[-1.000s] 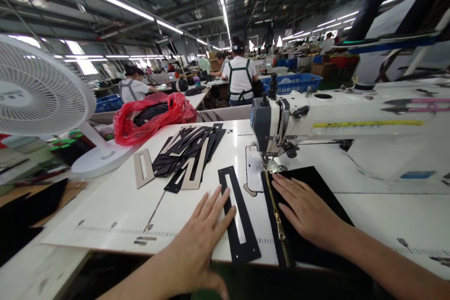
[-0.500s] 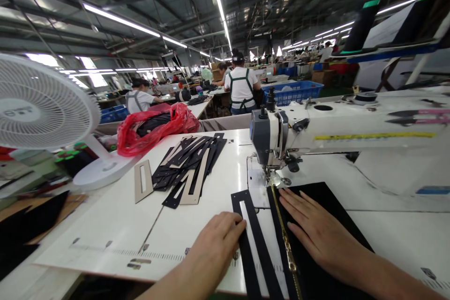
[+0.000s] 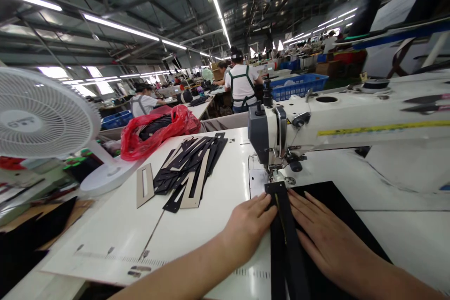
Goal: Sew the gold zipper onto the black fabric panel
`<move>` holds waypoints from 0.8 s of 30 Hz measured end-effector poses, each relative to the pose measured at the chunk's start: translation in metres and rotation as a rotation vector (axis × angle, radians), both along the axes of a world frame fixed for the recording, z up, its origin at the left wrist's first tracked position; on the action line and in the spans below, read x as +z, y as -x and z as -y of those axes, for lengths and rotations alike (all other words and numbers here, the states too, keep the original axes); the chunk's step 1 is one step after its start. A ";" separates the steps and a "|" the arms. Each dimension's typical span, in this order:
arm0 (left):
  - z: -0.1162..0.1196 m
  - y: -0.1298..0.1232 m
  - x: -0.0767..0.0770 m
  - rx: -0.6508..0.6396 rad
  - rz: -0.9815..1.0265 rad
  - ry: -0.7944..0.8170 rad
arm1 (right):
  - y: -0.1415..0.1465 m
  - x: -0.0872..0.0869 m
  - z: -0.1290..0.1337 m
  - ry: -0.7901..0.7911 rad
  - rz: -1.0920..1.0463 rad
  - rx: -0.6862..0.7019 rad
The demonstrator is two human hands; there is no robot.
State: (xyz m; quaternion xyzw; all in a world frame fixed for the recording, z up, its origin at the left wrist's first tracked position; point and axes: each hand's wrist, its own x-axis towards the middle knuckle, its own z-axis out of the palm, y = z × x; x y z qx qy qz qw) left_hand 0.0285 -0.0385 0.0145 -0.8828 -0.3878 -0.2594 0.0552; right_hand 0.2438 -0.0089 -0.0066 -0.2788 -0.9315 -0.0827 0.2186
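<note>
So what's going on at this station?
A person's left hand and right hand steady a black slotted strip laid over black fabric, its top end just in front of the sewing machine's needle area. A bit of gold zipper shows through the slot. To the left, a loose pile of similar strips lies on the table.

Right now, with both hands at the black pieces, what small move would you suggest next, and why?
I'd probably use the left hand to nudge the slotted black strip until its slot better frames the zipper: only a thin gold line shows through, and the strip's top end sits close to the needle area.
</note>
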 end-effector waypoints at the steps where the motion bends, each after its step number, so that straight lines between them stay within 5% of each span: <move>1: -0.003 -0.003 -0.002 0.008 -0.018 0.024 | 0.000 0.001 0.000 -0.002 0.000 0.002; 14: -0.007 0.001 -0.005 0.001 -0.087 0.156 | 0.008 0.003 0.002 -0.010 -0.009 -0.054; 24: -0.011 0.007 -0.009 -0.007 -0.162 0.079 | 0.012 0.015 0.006 0.239 -0.106 -0.090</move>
